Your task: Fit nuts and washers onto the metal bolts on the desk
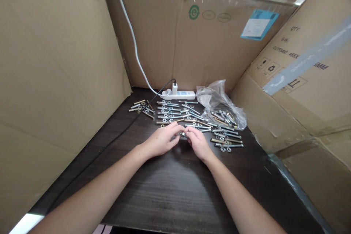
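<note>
My left hand [163, 140] and my right hand [197, 143] meet over the table, fingertips pinched together. Between them is a small shiny metal nut [183, 135]; whether a washer or other small part is with it cannot be made out. Just beyond my hands lie rows of silver and brass-coloured bolts [169, 109], with loose nuts and washers beside them. More bolts [227, 141], with washers [223, 150] below the nearest one, lie to the right of my right hand. A small mixed pile of bolts and nuts [142, 106] sits at the back left.
A clear plastic bag [219, 98] with more hardware lies at the back right. Behind the rows is a white power strip [179, 95] with a plugged-in adapter. Its black cable [115, 140] crosses the dark table's left side. Cardboard walls [153, 36] enclose the table on three sides.
</note>
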